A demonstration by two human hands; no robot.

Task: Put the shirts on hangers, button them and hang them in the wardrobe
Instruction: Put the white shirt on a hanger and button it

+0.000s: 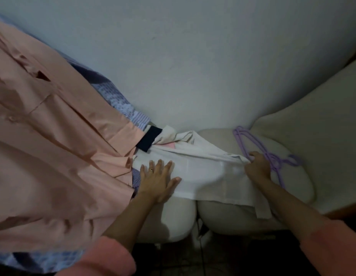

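Across the sofa seat (223, 216), directly in front of the person, a white shirt (209, 172) lies spread flat with its long axis running left to right, between the two hands. The left hand (158, 179) rests palm down on the shirt's left end, fingers straight and splayed, gripping nothing; a ring shows on one finger. The right hand (258, 166) is at the shirt's right end, where the collar appears to lie, with fingers curled over the fabric edge. Whether it also has hold of the hanger beneath cannot be told.

Purple hangers (270, 156), apparently two or three stacked, lie on the cushion just beyond the right hand and touching it, their hooks pointing right. They are on the collar side, so the right hand is much the nearer to them; the left hand is well apart from them.

Judgement: the white shirt is not yet on a hanger. The coming move likely turns on feeding a hanger into the collar end, a job for the right hand while the left hand steadies the cloth.

A peach shirt (53, 146) hangs or drapes at the left, overlapping patterned blue garments (123, 104). A pale wall (193, 66) stands behind.
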